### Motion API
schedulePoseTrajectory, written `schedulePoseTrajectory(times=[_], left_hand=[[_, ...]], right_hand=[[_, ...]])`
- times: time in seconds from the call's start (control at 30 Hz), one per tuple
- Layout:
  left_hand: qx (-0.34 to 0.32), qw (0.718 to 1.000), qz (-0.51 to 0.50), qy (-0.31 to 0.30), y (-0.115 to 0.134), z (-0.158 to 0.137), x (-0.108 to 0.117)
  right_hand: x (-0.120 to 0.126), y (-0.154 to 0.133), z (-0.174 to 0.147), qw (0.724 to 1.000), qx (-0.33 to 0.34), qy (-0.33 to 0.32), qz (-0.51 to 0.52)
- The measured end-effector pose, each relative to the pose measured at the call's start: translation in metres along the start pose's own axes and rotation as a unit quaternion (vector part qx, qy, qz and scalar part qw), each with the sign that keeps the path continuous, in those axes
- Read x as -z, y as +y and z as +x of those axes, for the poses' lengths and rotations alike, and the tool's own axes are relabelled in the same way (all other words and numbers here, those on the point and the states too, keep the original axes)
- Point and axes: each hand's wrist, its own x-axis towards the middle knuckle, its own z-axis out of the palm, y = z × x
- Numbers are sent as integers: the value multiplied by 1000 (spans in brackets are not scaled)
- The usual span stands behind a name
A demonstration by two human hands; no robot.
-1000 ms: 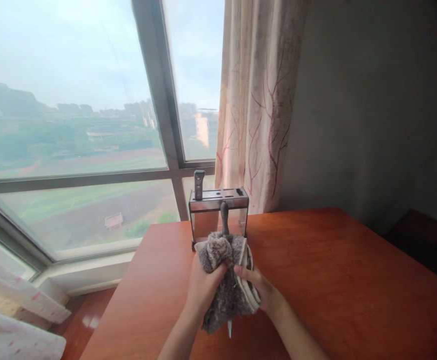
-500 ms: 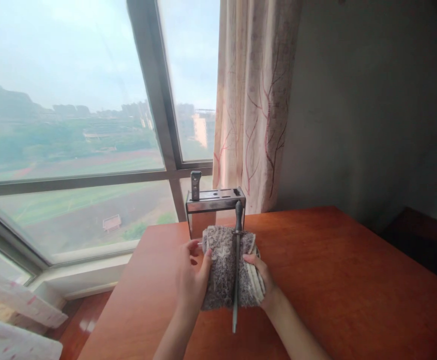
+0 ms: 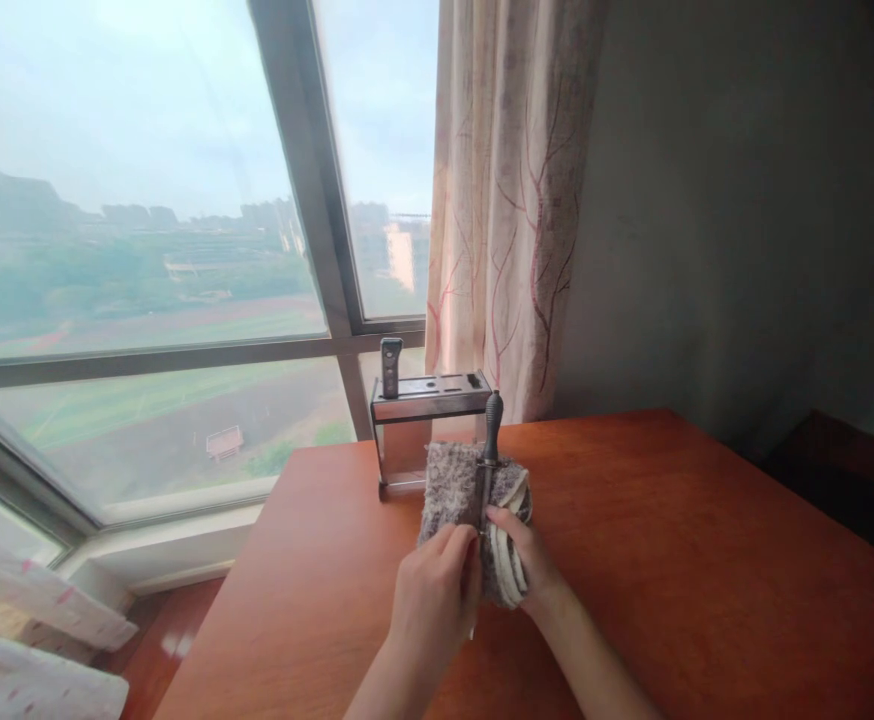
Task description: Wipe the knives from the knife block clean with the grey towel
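A sharpening steel [image 3: 492, 428] with a dark ridged handle lies lengthwise over a folded fuzzy grey-brown cloth [image 3: 452, 480] with pale edges. My right hand [image 3: 531, 562] grips the cloth from the right side, its thumb pressed on top beside the rod. In front of the cloth, my left hand [image 3: 437, 585] is closed in a pinch at the rod's middle. A tiny pale tip shows at those fingertips, too small to name. The left hand covers most of the rod's lower part; only its end peeks out below.
Behind the cloth stands a metal-framed knife block [image 3: 437, 402] with one dark-handled knife [image 3: 390, 368] in its top. It is near the far edge of the reddish wooden table [image 3: 632, 520]. A window and a curtain [image 3: 512, 200] are beyond.
My left hand has moved right from the cloth's left edge to the rod, its fingers closing together. The cloth and steel have shifted slightly right and turned a little.
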Motion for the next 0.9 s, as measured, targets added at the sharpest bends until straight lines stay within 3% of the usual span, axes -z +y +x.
schedulePoseTrajectory(times=[0.4, 0.63, 0.9], left_hand=[[54, 988, 130, 56, -8, 6, -5], [42, 995, 67, 55, -12, 8, 1], [45, 996, 48, 61, -14, 8, -4]], right_hand=[[-6, 12, -8, 996, -47, -49, 63], [-4, 1, -11, 988, -61, -105, 96], [0, 0, -6, 987, -54, -89, 126]])
